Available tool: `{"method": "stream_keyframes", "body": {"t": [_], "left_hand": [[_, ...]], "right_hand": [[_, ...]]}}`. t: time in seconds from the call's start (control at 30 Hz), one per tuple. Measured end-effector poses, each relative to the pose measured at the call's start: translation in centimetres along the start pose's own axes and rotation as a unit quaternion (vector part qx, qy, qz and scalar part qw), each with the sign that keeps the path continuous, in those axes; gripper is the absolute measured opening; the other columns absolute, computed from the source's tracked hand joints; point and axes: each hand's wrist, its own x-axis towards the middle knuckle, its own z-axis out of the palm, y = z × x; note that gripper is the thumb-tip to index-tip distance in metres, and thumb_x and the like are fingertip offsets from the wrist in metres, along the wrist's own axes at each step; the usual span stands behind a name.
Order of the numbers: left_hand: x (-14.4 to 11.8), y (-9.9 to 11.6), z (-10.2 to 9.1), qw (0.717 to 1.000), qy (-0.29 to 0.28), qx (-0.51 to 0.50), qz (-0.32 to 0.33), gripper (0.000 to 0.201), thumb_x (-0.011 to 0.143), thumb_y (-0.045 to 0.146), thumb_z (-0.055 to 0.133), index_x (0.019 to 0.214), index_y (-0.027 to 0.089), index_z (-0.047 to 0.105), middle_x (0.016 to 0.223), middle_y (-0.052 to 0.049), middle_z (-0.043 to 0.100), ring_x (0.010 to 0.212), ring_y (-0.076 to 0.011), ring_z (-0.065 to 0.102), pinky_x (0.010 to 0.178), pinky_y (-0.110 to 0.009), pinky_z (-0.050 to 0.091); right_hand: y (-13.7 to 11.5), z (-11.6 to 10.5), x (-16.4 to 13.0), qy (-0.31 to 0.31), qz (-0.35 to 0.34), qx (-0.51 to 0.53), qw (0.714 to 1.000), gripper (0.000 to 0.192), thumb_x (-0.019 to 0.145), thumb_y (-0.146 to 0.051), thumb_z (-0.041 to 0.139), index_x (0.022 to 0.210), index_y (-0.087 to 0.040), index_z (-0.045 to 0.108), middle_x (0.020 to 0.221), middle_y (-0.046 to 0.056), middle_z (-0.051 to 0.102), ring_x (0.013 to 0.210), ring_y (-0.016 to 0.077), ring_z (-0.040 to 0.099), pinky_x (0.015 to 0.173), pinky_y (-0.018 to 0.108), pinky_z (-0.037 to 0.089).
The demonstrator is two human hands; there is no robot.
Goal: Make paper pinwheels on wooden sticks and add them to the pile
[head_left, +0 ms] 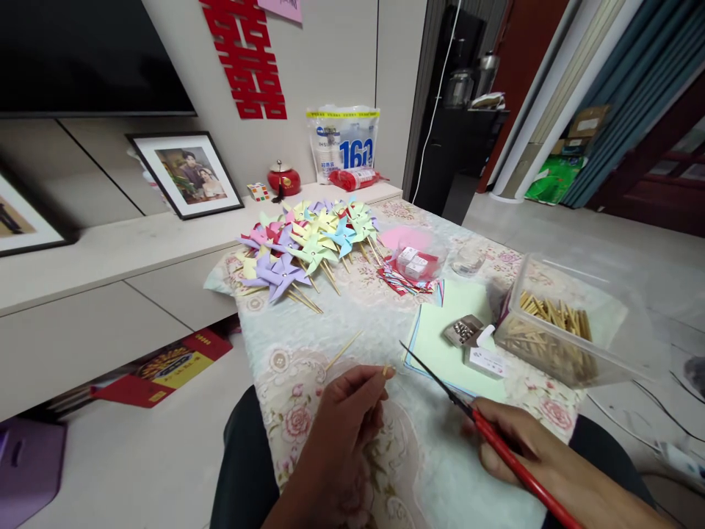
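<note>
The left hand (352, 404) pinches a small, pale, wooden-looking piece (385, 371) in its fingertips, while the right hand (551, 459) grips dark-bladed, red-handled scissors (485, 428) just beside them, seemingly a positioning step, any snip calling for fingers clear of the blades.

On the table (363, 316), pinwheels (313, 253) lie left of the paper stack (432, 345), the box (532, 349) right.

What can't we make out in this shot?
All head view:
- Stick in left hand: lower part hidden by the fingers.
- Red tool: handle end cut off by bottom edge.
- White box: print too small to read.
- Leftmost frame: cut off by left edge.
</note>
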Motion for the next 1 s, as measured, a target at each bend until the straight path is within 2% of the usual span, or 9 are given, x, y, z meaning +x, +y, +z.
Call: {"method": "stream_keyframes", "body": {"t": [0.13,0.23,0.47,0.67,0.83,1.0], "left_hand": [[-0.1,0.0,-0.1,1.000,-0.023,0.007,0.019,0.027,0.070,0.039,0.079,0.069,0.016,0.065,0.061,0.002,0.055,0.051,-0.0058,0.040,0.046,-0.018,0.027],[0.1,-0.1,-0.2,0.999,-0.024,0.003,0.030,0.027,0.070,0.038,0.078,0.071,0.016,0.063,0.063,0.002,0.057,0.050,-0.0060,0.040,0.047,-0.019,0.027],[0.0,0.0,0.4,0.999,-0.011,0.007,0.046,0.021,0.066,0.029,0.078,0.068,0.016,0.062,0.062,0.002,0.059,0.050,-0.0064,0.043,0.049,-0.020,0.030],[-0.3,-0.3,0.8,0.999,-0.026,0.001,0.032,0.016,0.064,0.024,0.076,0.068,0.015,0.063,0.060,0.003,0.057,0.049,-0.0061,0.043,0.048,-0.019,0.028],[-0.4,-0.6,0.9,0.998,-0.040,0.045,0.036,0.010,0.068,0.022,0.071,0.067,0.015,0.065,0.060,0.002,0.056,0.053,-0.0073,0.043,0.051,-0.020,0.031],[-0.3,-1.2,1.0,0.998,-0.009,0.051,0.028,0.009,0.067,0.021,0.070,0.067,0.016,0.063,0.061,0.002,0.058,0.052,-0.0080,0.044,0.050,-0.021,0.029]], "right_hand": [[0.3,0.1,-0.6,0.041,0.011,-0.068,0.997,0.027,0.074,-0.045,0.071,0.071,-0.021,0.058,0.068,0.001,0.056,0.068,0.0188,0.050,0.060,0.026,0.042],[0.8,0.3,-0.7,0.049,0.009,-0.087,0.995,0.025,0.075,-0.045,0.070,0.075,-0.021,0.062,0.069,0.002,0.060,0.069,0.0199,0.054,0.059,0.025,0.043],[1.5,0.6,-0.4,0.028,-0.006,-0.141,0.990,0.021,0.081,-0.041,0.067,0.079,-0.021,0.060,0.073,0.000,0.060,0.065,0.0156,0.049,0.059,0.023,0.040],[0.4,0.6,0.0,0.007,-0.001,-0.169,0.986,0.026,0.083,-0.043,0.066,0.077,-0.021,0.053,0.071,-0.002,0.058,0.064,0.0141,0.045,0.057,0.023,0.037],[-0.3,0.5,0.3,0.007,-0.001,-0.181,0.984,0.023,0.081,-0.041,0.067,0.079,-0.021,0.055,0.075,0.000,0.062,0.067,0.0159,0.049,0.059,0.025,0.037],[-1.0,0.2,0.7,-0.035,0.024,-0.185,0.982,0.024,0.078,-0.042,0.068,0.079,-0.021,0.056,0.075,0.000,0.062,0.067,0.0160,0.050,0.059,0.025,0.036]]}}
